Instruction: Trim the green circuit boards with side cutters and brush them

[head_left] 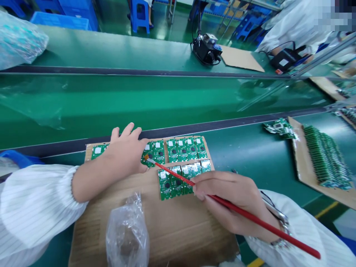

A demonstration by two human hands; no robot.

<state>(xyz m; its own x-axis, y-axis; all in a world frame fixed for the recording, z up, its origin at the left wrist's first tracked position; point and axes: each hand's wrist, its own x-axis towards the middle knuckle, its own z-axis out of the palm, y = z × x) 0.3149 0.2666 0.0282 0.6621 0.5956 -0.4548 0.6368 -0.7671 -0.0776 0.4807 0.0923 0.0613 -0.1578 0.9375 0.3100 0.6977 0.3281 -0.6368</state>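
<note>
My right hand pinches a thin red paintbrush whose handle slants down past the wrist. The brush's orange-brown tip meets a green circuit board in the back row. Over the left part of that row, my left hand lies with its fingers spread, covering some boards. Another group of boards sits to its right, and a front row of boards reaches toward my right hand. All lie on a brown cardboard sheet. Each board in sight carries a white square, several also a dark round spot.
A clear plastic bag stands on the cardboard near me. Rightward, stacked green boards rest on another cardboard piece, beside loose boards. A black device sits on the far bench; a person in white is at far right.
</note>
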